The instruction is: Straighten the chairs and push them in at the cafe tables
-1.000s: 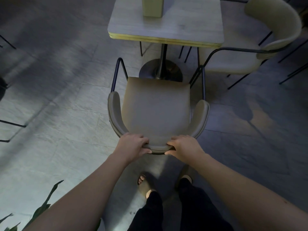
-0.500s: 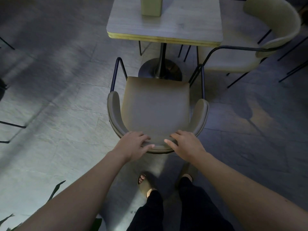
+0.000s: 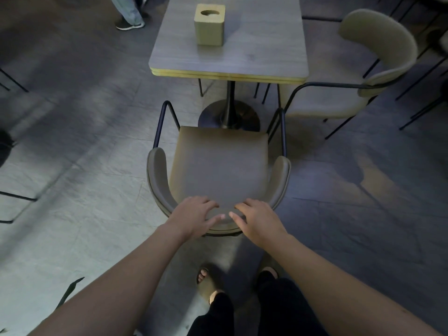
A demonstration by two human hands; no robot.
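Note:
A beige padded chair [image 3: 219,166] with black metal armrests stands in front of me, facing a square grey cafe table [image 3: 254,52]. Its seat front sits short of the table edge, near the round pedestal base [image 3: 229,117]. My left hand [image 3: 194,218] and my right hand [image 3: 258,220] lie side by side on the top of the curved backrest, fingers stretched out and loose, not clenched around it. A second beige chair [image 3: 363,69] stands at the table's right side, turned at an angle.
A square wooden tissue box [image 3: 209,24] stands on the table. Another person's legs and shoes [image 3: 129,18] are at the far left of the table. Thin black chair legs [image 3: 14,81] show at the left edge, more at the right. My sandalled feet [image 3: 211,282] are just behind the chair.
Both hands went from gripping the backrest to lying on it with fingers stretched out. The view has tilted up, showing more of the table and the tissue box.

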